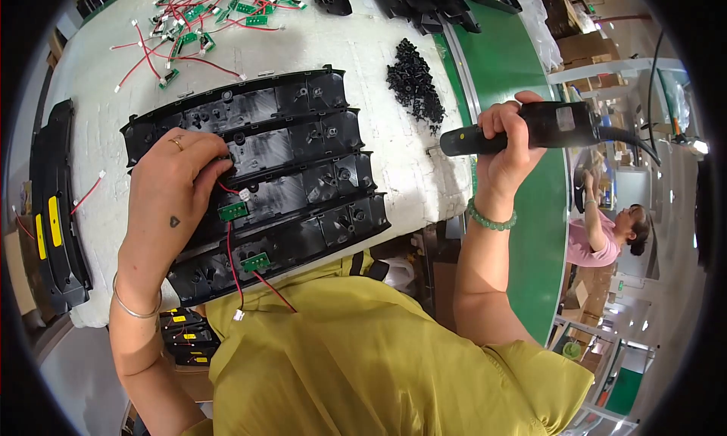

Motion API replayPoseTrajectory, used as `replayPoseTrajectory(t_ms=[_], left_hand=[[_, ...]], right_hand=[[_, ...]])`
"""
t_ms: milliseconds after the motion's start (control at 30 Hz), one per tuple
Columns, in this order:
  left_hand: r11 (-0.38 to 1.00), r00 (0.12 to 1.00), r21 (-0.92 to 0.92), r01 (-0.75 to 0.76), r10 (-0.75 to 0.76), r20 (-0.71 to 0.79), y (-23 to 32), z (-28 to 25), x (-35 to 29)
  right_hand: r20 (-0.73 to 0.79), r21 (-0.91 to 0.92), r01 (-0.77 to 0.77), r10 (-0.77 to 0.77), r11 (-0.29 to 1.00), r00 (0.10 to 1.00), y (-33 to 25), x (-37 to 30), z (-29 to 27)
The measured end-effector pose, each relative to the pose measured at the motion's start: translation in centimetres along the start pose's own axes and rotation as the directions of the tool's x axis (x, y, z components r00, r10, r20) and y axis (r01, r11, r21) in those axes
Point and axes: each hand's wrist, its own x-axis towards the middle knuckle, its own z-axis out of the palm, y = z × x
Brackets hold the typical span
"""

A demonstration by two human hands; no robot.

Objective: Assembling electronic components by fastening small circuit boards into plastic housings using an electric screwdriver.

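Several long black plastic housings (303, 182) lie side by side before me, ribs and posts facing up. My left hand (174, 178) rests over their left part, thumb and fingers pinched together at the second housing from the far side; what they pinch is hidden. A red wire with a white connector (244, 196) runs out from under these fingers. Small green circuit boards (232, 212) with red wires sit on the two nearer housings. To the right, my right hand (503, 137) is wrapped around a black electric screwdriver (560, 125), held sideways above the table's edge, its tip end pointing left.
Black screws (415, 84) lie heaped beyond the housings. More wired circuit boards (193, 15) are piled at the far left. A black housing with yellow labels (57, 216) stands at the left edge. Along the right runs a green conveyor (522, 284); beyond it, a person in pink (594, 235).
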Motion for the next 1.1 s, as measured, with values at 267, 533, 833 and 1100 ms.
replayPoseTrajectory(t_ms=[267, 533, 833, 1100], left_hand=[[0.921, 0.965, -0.323, -0.218, 0.254, 0.072, 3.9, 2.3, 6.6], [0.868, 0.938, -0.429, -0.251, 0.328, 0.115, 6.2, 8.7, 10.3], [0.852, 0.975, -0.507, -0.132, 0.203, 0.087, 6.3, 9.3, 10.6], [0.824, 0.982, -0.567, -0.023, 0.126, 0.142, 6.8, 8.5, 10.6]], right_hand=[[0.163, 0.306, 0.128, -0.185, 0.943, 0.969, -2.6, -0.3, 1.7], [0.174, 0.442, 0.229, -0.333, 0.867, 0.927, -4.2, -0.5, 2.6], [0.173, 0.510, 0.232, -0.363, 0.828, 0.916, -4.1, 0.5, 1.4], [0.158, 0.529, 0.239, -0.371, 0.814, 0.915, -4.1, 0.5, 0.9]])
